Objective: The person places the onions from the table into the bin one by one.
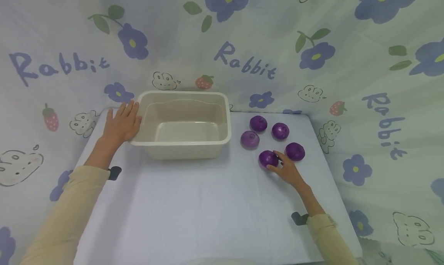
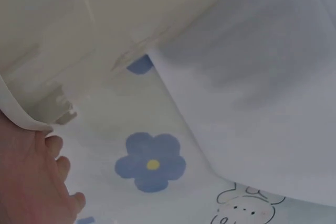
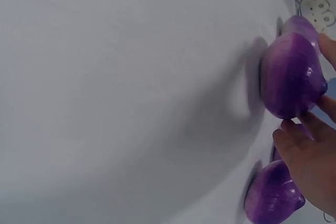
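A cream plastic basin point(image 1: 185, 151) stands at the back left of the white table. My left hand point(image 1: 121, 122) rests against its left rim with fingers extended; in the left wrist view, fingertips show beside the basin's rim point(image 2: 18, 111). To the right, my right hand point(image 1: 288, 171) holds a dark purple onion point(image 1: 268, 159) between thumb and fingers, low over the table. That same onion point(image 3: 289, 77) shows its glossy side in the right wrist view. Whether it touches the table is hard to tell.
Other purple onions lie behind and beside the held one: a paler one point(image 1: 249, 140), two at the back point(image 1: 258, 124) point(image 1: 280, 131) and one at the right point(image 1: 295, 151). Flower-and-rabbit printed cloth point(image 1: 187, 57) surrounds the table point(image 1: 194, 211).
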A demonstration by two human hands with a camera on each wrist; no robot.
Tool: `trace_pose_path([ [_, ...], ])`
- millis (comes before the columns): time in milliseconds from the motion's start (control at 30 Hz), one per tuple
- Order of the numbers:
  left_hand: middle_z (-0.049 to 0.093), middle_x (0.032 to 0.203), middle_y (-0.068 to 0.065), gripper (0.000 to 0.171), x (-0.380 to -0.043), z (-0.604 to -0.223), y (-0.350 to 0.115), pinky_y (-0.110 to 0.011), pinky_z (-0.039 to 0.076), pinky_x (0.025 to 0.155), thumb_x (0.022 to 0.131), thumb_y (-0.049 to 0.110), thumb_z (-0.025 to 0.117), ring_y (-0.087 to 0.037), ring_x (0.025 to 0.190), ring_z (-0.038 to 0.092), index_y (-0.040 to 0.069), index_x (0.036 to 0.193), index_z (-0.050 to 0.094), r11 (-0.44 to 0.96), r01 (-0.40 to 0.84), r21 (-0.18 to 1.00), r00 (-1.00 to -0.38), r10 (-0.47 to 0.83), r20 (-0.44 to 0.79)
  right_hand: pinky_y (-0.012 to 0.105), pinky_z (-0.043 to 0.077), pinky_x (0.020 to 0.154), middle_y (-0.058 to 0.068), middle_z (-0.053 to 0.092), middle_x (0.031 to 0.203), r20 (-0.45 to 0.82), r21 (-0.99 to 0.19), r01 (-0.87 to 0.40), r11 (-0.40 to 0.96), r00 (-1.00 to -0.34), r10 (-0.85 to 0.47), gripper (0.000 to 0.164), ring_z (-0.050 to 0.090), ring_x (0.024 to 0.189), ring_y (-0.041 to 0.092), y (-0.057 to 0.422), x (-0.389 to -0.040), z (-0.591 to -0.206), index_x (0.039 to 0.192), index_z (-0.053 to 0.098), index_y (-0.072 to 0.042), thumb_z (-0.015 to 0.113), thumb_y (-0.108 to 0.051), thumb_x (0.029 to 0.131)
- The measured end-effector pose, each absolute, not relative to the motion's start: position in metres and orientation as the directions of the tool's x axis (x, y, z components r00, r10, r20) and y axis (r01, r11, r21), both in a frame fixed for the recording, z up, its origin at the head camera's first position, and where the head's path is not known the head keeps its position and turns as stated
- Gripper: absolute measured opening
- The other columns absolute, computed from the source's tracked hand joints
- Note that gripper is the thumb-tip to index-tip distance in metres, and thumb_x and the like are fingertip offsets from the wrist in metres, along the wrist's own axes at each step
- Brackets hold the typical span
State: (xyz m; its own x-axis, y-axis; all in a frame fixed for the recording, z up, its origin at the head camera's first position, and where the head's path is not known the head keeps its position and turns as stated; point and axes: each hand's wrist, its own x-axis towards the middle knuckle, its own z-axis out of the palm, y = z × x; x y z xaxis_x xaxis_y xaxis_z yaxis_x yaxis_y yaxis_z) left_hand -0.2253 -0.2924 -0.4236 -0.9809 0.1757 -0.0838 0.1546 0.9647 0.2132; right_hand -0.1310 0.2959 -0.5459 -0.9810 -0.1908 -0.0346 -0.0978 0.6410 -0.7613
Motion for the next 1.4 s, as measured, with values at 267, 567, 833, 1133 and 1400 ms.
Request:
trace_pose_path([
  [267,0.004,0.162,-0.027,0.061,-0.226,-0.422,-0.291,-0.067,-0.009,0.113,0.108,0.030,0.017,-0.048,0.147,0.003,-0.005,0.156,0.006,0.964,0.161,0.214,-0.981,0.180,-0.069,0.055,0.042,0.105,0.027,0.047,0.144,-0.043,-0.818,-0.056,0.573,-0.987,-0.157,0.069,0.046,0.131,0.046,0.294,-0.131,-0.554,0.145,0.044,0.002,0.078,-0.018,0.088],
  [567,0.007,0.162,-0.027,0.060,-0.222,-0.422,-0.289,-0.067,-0.008,0.113,0.108,0.028,0.020,-0.048,0.147,0.003,-0.006,0.156,0.009,0.964,0.148,0.220,-0.983,0.168,-0.075,0.052,0.043,0.105,0.032,0.041,0.147,-0.128,-0.841,0.043,0.539,-0.984,-0.122,0.084,0.045,0.131,0.048,0.295,-0.133,-0.560,0.152,0.033,0.004,0.078,-0.026,0.088],
  [833,0.005,0.163,-0.026,0.061,-0.222,-0.421,-0.287,-0.065,-0.010,0.113,0.108,0.030,0.019,-0.046,0.148,0.002,-0.005,0.157,0.008,0.964,0.147,0.222,-0.982,0.168,-0.082,0.050,0.043,0.105,0.028,0.043,0.147,-0.163,-0.860,0.106,0.499,-0.984,-0.072,0.084,0.046,0.131,0.045,0.295,-0.134,-0.563,0.151,0.036,0.002,0.082,-0.026,0.086],
  [1133,0.005,0.162,-0.027,0.060,-0.220,-0.421,-0.288,-0.067,-0.009,0.113,0.108,0.030,0.018,-0.048,0.147,0.003,-0.006,0.156,0.008,0.965,0.144,0.219,-0.983,0.164,-0.077,0.049,0.042,0.107,0.026,0.047,0.145,-0.055,-0.867,-0.001,0.498,-0.994,-0.097,0.080,0.049,0.130,0.044,0.288,-0.141,-0.537,0.148,0.042,0.002,0.083,-0.024,0.085],
  [1400,0.001,0.163,-0.026,0.062,-0.223,-0.424,-0.290,-0.066,-0.011,0.113,0.108,0.032,0.015,-0.046,0.148,-0.001,-0.004,0.157,0.005,0.965,0.148,0.216,-0.982,0.169,-0.080,0.049,0.042,0.106,0.029,0.047,0.144,0.034,-0.841,-0.107,0.531,-0.989,-0.146,0.077,0.049,0.130,0.044,0.274,-0.157,-0.481,0.148,0.041,0.003,0.081,-0.017,0.086],
])
